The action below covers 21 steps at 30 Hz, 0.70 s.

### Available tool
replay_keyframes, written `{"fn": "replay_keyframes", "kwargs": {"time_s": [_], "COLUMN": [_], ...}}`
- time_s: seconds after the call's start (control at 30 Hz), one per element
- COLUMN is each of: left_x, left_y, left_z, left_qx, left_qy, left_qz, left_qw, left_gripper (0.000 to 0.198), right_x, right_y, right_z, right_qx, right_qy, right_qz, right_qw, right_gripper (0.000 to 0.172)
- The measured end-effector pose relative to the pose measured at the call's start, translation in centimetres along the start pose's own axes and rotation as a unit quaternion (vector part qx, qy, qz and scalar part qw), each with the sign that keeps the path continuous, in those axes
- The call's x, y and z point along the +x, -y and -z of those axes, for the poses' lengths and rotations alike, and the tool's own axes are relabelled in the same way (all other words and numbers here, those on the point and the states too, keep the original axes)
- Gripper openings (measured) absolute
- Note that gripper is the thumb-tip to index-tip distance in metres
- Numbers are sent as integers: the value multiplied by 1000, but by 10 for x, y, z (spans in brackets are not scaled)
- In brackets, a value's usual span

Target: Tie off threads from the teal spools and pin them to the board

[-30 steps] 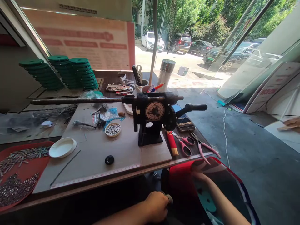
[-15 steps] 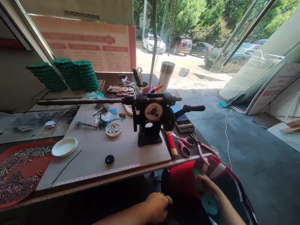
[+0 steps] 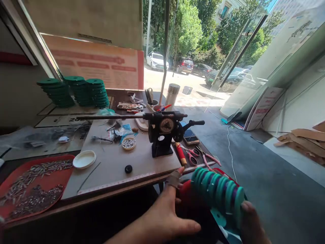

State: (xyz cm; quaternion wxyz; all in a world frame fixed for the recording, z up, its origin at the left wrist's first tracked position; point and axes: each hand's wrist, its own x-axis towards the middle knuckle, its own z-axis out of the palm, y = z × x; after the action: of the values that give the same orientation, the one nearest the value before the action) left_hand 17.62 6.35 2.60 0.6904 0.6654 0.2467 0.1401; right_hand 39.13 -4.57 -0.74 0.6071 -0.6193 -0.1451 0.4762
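Observation:
A row of green spools (image 3: 218,189) lies on its side in the air by the table's front right corner. My right hand (image 3: 252,223) grips its near end, thumb on the last disc; the rest of that hand is mostly hidden or blurred. To the left, my left hand (image 3: 169,210) is open, thumb and fingers spread, with a grey wrap on one finger. It appears apart from the spools. Under the row, more green discs (image 3: 218,217) show beside something red (image 3: 186,193), partly hidden. Similar green spools (image 3: 95,95) stand in stacks at the back left.
A black hand-cranked winder (image 3: 162,135) stands on the board. Right of it lie a red-handled tool (image 3: 181,154), pink scissors (image 3: 193,156) and pink pliers (image 3: 208,157). A red tray (image 3: 48,203) of small metal parts, a white lid (image 3: 84,159) and a bead dish (image 3: 128,143) are left.
My right hand has come up from the red thing and now holds a row of green spools. My left hand has gone from closed to spread and moved up. The view has shifted.

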Motion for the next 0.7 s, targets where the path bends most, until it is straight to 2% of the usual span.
{"fn": "replay_keyframes", "kwargs": {"time_s": [0.07,0.17,0.23,0.3,0.37,0.43,0.6,0.7], "left_x": [-31,-78,-106,-127,-141,-146,-135,-122], "left_y": [-11,-17,-16,-14,-13,-13,-16,-17], "left_z": [21,49,62,69,71,70,68,70], "left_qx": [-17,-74,-104,-101,-60,-11,69,120], "left_qy": [-67,-165,-237,-326,-414,-477,-549,-600], "left_qz": [-27,-56,-81,-104,-112,-108,-143,-148], "left_qw": [997,982,962,934,902,872,821,777], "left_gripper": [109,109,107,106,104,100,89,91], "right_x": [-4,-12,-21,-31,-41,-47,-50,-48], "right_y": [2,1,-3,-9,-15,-21,-26,-27], "right_z": [-62,-151,-200,-236,-260,-275,-294,-306], "right_qx": [33,60,87,126,169,205,284,302], "right_qy": [110,272,348,408,447,468,466,456], "right_qz": [-41,-95,-118,-149,-174,-183,-168,-165], "right_qw": [993,956,926,892,861,840,821,821], "right_gripper": [30,36,35,36,42,47,40,46]}}
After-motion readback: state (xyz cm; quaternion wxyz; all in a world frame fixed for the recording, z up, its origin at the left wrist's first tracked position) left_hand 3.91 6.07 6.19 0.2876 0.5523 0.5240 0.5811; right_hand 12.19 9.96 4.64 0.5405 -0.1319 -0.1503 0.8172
